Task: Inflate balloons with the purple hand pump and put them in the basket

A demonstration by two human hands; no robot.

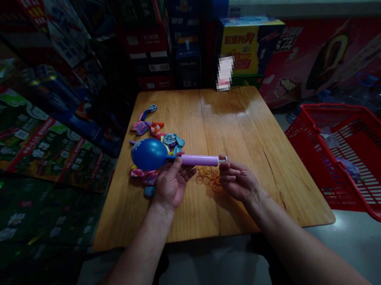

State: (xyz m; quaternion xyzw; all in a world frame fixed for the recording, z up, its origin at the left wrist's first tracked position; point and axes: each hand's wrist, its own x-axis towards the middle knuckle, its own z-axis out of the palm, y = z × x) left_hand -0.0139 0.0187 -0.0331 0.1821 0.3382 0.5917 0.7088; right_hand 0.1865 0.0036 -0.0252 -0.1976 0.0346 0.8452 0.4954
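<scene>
A partly inflated blue balloon [150, 154] sits on the left end of a purple hand pump [200, 160]. My left hand [172, 183] pinches the balloon's neck against the pump's nozzle end, thumb on top. At the pump's right end, my right hand [237, 177] has its fingers curled round the white plunger handle [223, 160], which is nearly against the barrel. Several uninflated balloons [141, 127] in mixed colours lie on the wooden table [237, 139] behind and under the blue one. Orange rubber bands [213, 180] are spread on the wood between my hands.
A red plastic basket [371, 164] stands right of the table. Stacked boxes [150, 41] rise behind it, with a yellow and blue box [242, 47] at the back right. Green cartons [22, 211] line the left side. A pixelated patch covers something at the table's back edge.
</scene>
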